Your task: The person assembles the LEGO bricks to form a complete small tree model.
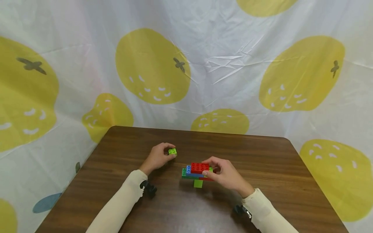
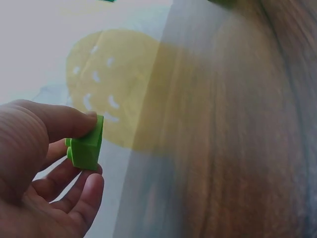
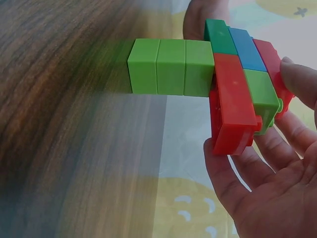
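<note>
My left hand (image 1: 158, 157) pinches a small lime-green toy brick (image 1: 172, 151) between thumb and fingers, left of a built brick model. In the left wrist view the brick (image 2: 86, 148) is tipped, its studs facing left. My right hand (image 1: 228, 174) grips the model's right end, thumb in front and fingers behind. A red brick (image 1: 199, 167) tops the model, over blue (image 1: 192, 173) and dark green (image 1: 184, 173) bricks. Three stacked lime bricks (image 3: 171, 67) make its narrow column. In the right wrist view a lower red brick (image 3: 235, 94) and a lime one (image 3: 262, 91) show at the held end.
The brown wood-grain table (image 1: 131, 139) has rounded far corners. A white cloth (image 1: 215, 90) printed with yellow fruit hangs behind it and at both sides. Dark wrist devices (image 1: 150, 188) sit at both cuffs.
</note>
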`<action>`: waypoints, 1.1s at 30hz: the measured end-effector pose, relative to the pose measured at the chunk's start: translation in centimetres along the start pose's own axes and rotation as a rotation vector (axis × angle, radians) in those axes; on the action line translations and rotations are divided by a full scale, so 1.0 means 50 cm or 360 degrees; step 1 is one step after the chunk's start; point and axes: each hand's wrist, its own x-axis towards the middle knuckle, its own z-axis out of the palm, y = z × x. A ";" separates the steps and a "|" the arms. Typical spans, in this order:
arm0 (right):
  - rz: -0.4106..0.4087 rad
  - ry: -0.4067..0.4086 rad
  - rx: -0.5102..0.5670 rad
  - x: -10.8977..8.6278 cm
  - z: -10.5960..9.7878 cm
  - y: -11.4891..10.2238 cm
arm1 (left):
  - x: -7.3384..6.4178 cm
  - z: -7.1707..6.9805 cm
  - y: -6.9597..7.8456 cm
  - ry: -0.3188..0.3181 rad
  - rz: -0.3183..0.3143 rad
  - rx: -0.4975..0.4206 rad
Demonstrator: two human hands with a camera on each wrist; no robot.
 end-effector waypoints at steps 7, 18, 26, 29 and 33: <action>-0.0007 -0.0003 0.0012 0.001 0.001 0.004 | -0.011 -0.011 0.031 0.0031 0.0121 -0.0060; 0.0019 -0.0015 0.0037 0.001 0.001 0.003 | -0.038 -0.018 0.116 -0.0029 0.0308 -0.0275; 0.0003 -0.0017 0.0034 0.003 0.000 0.000 | -0.060 -0.013 0.172 -0.0088 0.0467 -0.0316; 0.0000 -0.0013 0.0032 0.003 0.001 0.002 | -0.067 -0.009 0.187 -0.0124 0.0533 -0.0340; -0.0003 -0.0018 0.0038 0.001 0.001 0.003 | -0.073 0.001 0.200 -0.0173 0.0580 -0.0361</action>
